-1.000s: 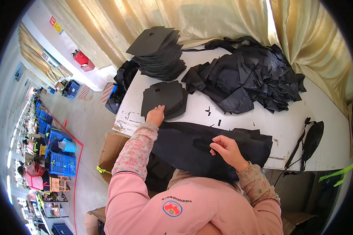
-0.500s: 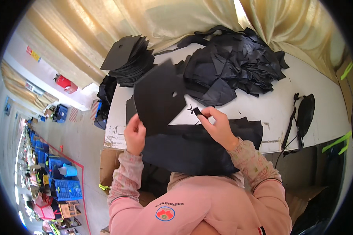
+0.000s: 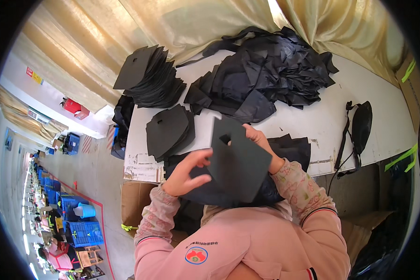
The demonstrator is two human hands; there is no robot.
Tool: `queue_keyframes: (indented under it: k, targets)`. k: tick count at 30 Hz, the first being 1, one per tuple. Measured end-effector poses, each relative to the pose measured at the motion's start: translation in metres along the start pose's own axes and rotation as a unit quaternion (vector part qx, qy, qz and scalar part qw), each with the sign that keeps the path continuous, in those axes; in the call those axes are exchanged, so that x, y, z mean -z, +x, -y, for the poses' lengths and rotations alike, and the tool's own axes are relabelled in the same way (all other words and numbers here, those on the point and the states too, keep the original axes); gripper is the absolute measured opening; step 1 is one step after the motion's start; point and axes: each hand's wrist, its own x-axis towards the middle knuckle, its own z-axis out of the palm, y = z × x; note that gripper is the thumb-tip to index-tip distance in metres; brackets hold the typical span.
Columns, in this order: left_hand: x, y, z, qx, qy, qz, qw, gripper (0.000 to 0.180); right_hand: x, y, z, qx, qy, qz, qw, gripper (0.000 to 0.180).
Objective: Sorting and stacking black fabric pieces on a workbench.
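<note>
A stiff black panel [image 3: 240, 163] with a small square hole is held up in front of my body, over the table's near edge. My right hand [image 3: 264, 148] grips its upper right edge, with part of the fingers hidden behind it. Just left of the panel is my left hand [image 3: 190, 173], open, thumb and fingers apart, holding nothing. Dark folded fabric [image 3: 291, 148] lies beneath the panel along the table's front. Left of it sits a short stack of similar panels [image 3: 170, 133]. The small black piece cannot be seen in my right hand.
A taller stack of black panels [image 3: 147, 77] stands at the back left. A large heap of black fabric pieces [image 3: 266, 77] fills the back middle of the white table [image 3: 333, 112]. A black pouch with straps [image 3: 361, 123] lies at the right. Gold curtains [image 3: 182, 28] hang behind.
The panel has moved right and toward me, from my left hand to my right. My left hand has let go and opened. The small black piece in my right hand is out of sight.
</note>
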Motion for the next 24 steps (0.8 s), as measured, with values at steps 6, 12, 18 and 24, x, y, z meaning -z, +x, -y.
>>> queue_keyframes:
  k: [6, 12, 18, 24]
  targets:
    - [-0.032, 0.027, 0.01, -0.032, 0.086, -0.181, 0.979, 0.032, -0.003, -0.001, 0.03, -0.173, 0.099, 0.167, 0.966, 0.015]
    - [-0.03, 0.04, -0.005, -0.166, 0.304, -0.189, 0.919, 0.029, 0.022, 0.005, 0.071, -0.29, 0.157, 0.265, 0.906, 0.041]
    - [-0.009, 0.01, 0.005, -0.067, -0.004, -0.251, 0.966, 0.016, 0.049, 0.006, 0.053, -0.254, 0.036, 0.325, 0.91, 0.052]
    - [0.067, -0.065, 0.031, 0.02, -0.213, -0.457, 0.863, 0.005, 0.117, -0.031, 0.0, -0.374, -0.092, 0.268, 0.883, 0.056]
